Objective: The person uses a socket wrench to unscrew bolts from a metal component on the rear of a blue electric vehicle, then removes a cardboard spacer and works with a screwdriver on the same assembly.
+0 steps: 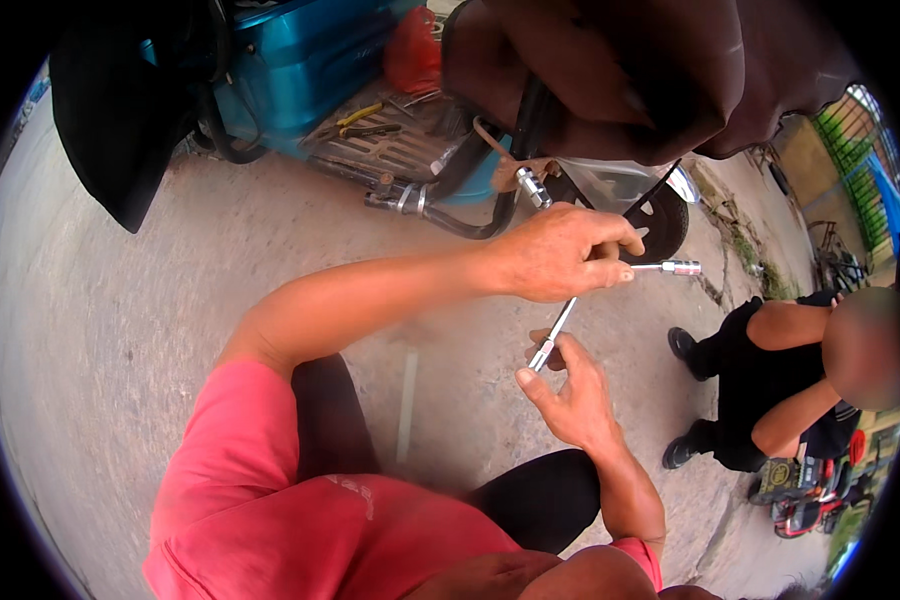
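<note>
My left hand (565, 255) grips a chrome three-armed socket wrench (677, 268) near its centre, fingers curled around it. One socketed arm (531, 187) reaches up to a rusty bracket (511, 172) on the vehicle's black tube frame (442, 215); whether it is seated on a fastener is unclear. Another arm sticks out to the right. My right hand (575, 400), below, holds the lower arm, with thumb and fingers at its end.
A teal-bodied vehicle (300, 60) with tools (360, 118) and a red bag (410, 50) on its footboard fills the top, beside a brown cover (610, 60) and a wheel (660, 235). A person (740, 390) in black squats at right. A parked red motorbike (810, 505) stands behind.
</note>
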The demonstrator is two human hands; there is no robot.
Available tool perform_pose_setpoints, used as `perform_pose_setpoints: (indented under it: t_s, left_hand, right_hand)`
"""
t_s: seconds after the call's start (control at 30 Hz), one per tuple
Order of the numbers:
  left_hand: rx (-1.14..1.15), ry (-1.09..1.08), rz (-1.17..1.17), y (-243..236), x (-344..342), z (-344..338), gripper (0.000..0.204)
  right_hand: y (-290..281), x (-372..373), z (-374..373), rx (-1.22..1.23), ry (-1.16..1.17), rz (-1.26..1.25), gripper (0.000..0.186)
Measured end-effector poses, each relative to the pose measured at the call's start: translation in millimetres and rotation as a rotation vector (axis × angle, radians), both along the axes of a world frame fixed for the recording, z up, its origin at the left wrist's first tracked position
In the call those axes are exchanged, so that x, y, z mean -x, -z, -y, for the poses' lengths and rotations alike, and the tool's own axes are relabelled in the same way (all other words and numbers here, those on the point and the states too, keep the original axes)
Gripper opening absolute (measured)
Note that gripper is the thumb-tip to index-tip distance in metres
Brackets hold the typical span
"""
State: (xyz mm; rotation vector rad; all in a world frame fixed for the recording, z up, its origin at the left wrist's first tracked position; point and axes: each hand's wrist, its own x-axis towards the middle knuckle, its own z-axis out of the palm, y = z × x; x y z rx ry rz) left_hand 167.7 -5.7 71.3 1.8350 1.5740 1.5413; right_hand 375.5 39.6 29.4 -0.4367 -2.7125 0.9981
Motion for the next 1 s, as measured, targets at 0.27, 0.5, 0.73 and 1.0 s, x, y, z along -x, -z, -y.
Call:
perform_pose_setpoints:
  t_s: [0.27, 0.5, 0.73, 1.0]
  left_hand:
    - [0.428, 0.210, 0.362, -9, 1, 69, 0.101]
    - [0.394, 0.383, 0.282, -39, -19, 86, 0.101]
    - [0.605, 0.050, 0.002, 60, -16, 57, 0.080]
    - [0.714, 0.257, 0.651, 24, -49, 64, 0.061]
  right_hand:
    - [-48, -8, -26, -0.311, 0.007, -0.393, 0.036]
    - [-71, 29, -66, -0.857, 0.047, -0.493, 0.036]
    - [-76, 41, -97, -1.001, -0.016, -0.329, 0.036]
    - [-37, 42, -119, -0.796, 0.056, -0.408, 0.040]
